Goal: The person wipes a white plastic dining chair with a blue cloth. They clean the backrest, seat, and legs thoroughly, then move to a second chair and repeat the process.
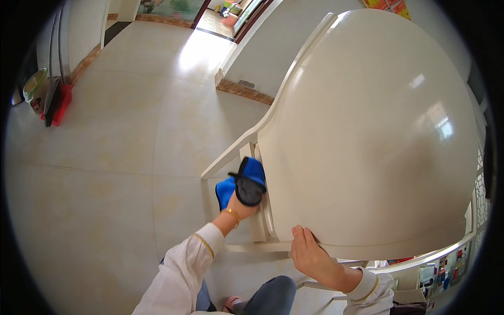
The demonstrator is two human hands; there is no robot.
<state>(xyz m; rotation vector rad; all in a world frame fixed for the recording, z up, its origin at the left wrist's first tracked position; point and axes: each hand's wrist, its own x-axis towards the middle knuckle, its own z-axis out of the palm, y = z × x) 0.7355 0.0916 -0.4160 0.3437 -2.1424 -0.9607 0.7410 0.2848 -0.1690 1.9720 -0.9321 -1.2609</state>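
Note:
A cream-coloured chair (366, 130) with a broad glossy backrest fills the right half of the view. My left hand (243, 205) is closed on a blue and grey cloth (252, 173) with black edging, held against the chair's frame at the backrest's left edge. Part of that hand is hidden by the cloth. At the backrest's lower edge rests my right hand (311, 252), its fingers together on the rim; its palm side and thumb cannot be made out clearly.
Chair legs (228, 155) reach out over the tiled floor (110, 149). A red dustpan (63, 104), a broom and a lined waste bin (35, 88) stand at the far left. A wall corner with a stone skirting (244, 89) lies beyond the chair; shelves holding items appear at lower right.

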